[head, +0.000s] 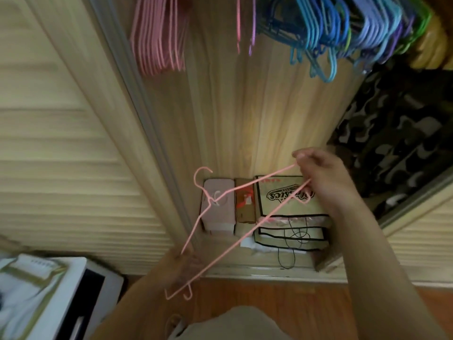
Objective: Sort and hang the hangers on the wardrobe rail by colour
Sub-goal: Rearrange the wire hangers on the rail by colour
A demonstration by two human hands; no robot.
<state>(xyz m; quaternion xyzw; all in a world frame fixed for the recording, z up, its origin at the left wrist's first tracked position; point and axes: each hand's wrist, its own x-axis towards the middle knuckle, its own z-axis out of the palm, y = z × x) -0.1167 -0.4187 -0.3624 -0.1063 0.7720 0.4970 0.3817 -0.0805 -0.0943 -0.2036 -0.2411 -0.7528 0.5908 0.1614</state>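
Note:
A pink wire hanger (235,238) is stretched between both my hands in front of the open wardrobe. My left hand (182,262) grips its lower left shoulder. My right hand (321,175) pinches its other end, higher and to the right. The hook (201,176) points up and left. Above, a bunch of pink hangers (159,40) hangs at the left. A single pink and a purple hanger (246,25) hang in the middle. Several blue hangers (326,33) hang to the right, with green ones (421,25) beyond. The rail itself is out of view.
On the wardrobe floor stand a pink box (218,207), a brown carton (245,204) and paper bags (286,200). Dark patterned clothing (397,133) hangs at the right. A slatted door (61,155) is on the left, white boxes (44,290) at the bottom left.

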